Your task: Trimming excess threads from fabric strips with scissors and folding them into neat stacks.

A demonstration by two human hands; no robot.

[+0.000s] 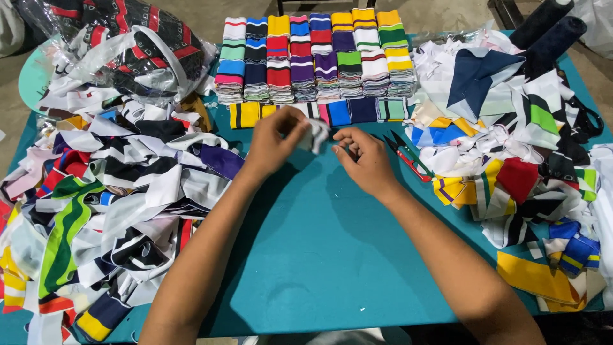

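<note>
My left hand (276, 139) pinches a small white and dark fabric piece (317, 135) just above the teal table (319, 255). My right hand (364, 160) rests on the table beside it, fingers curled, close to the fabric but not clearly gripping it. A pair of red-handled thread snips (408, 155) lies open on the table just right of my right hand. Behind my hands stand neat stacks of folded striped knit collars (313, 61) in many colours, with a row of single pieces (345, 110) in front of them.
A loose heap of striped fabric scraps (108, 191) fills the table's left side. Another heap (511, 140) covers the right side. A clear plastic bag of dark and red pieces (134, 48) sits at the back left. Two dark rolls (549, 29) lie at the back right.
</note>
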